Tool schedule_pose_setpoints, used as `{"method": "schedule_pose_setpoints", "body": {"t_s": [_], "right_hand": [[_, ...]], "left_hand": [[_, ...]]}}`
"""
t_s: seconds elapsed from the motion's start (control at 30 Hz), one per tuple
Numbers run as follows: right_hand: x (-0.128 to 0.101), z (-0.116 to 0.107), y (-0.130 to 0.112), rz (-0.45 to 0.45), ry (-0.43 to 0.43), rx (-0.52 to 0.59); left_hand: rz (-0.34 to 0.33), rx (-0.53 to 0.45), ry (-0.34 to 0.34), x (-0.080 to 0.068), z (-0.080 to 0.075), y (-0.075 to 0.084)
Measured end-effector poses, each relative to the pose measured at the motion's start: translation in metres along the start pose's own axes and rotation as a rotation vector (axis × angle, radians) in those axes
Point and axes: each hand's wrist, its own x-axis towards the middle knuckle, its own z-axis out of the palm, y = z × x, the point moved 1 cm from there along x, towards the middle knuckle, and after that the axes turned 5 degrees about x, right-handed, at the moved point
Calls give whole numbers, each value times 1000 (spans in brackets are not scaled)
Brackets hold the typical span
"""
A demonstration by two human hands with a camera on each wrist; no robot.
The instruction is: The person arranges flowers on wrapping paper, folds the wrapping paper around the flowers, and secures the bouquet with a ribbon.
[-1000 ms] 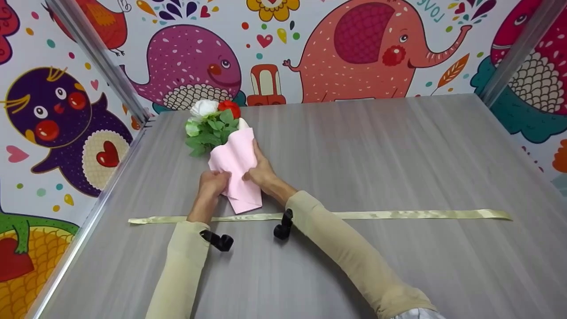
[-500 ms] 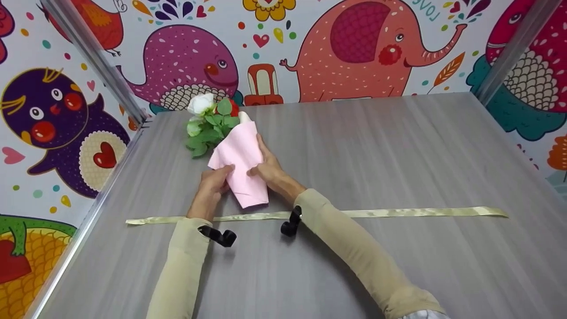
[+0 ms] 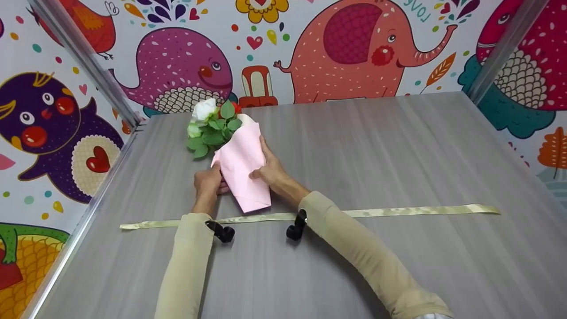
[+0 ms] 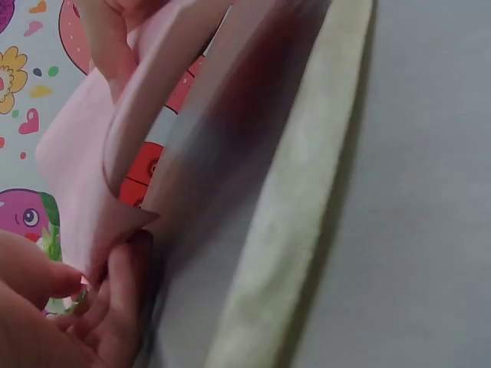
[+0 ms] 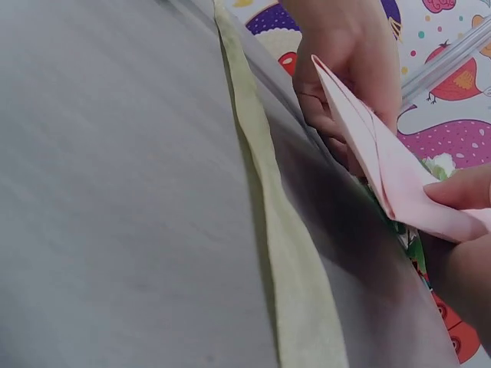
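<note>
Wrapping step in hand: both hands clamp the pink paper cone [image 3: 242, 170] around the flower bunch [image 3: 212, 126], lifted off the table [image 3: 398, 155] at about 11 o'clock. Left hand [image 3: 207, 184] pinches the cone's left edge; right hand [image 3: 269, 170] curls round its right side. Pale green ribbon [image 3: 398, 212] lies flat toward 6 o'clock of the cone. Next move likely calls for lowering the cone's narrow end onto the ribbon without loosening the fold.

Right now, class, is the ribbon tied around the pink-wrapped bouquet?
No. The ribbon lies flat and straight on the table, just below the bouquet.

Wrapped bouquet [image 3: 237, 155] lies on the table [image 3: 398, 146], behind the ribbon [image 3: 398, 211].
</note>
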Motion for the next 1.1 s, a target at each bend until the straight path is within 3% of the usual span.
{"method": "schedule_pose_setpoints", "body": {"t_s": [0.17,0.27,0.47,0.63,0.8,0.97,1.1], "right_hand": [[-2,0,-1,-7,10,-14],[-3,0,-1,-18,15,-21],[-2,-3,0,-22,7,-22],[-3,-5,0,-18,6,-13],[-5,-4,0,8,4,14],[-5,-5,-1,1,-8,35],[-5,-7,-1,-2,-14,37]], "left_hand": [[31,131,114,2,1,-3],[62,160,130,1,1,-4],[106,33,32,1,1,-5],[70,21,-42,3,0,0],[17,-25,-64,8,-2,2],[79,0,-127,11,-10,4],[75,-13,-182,14,-20,6]]}}
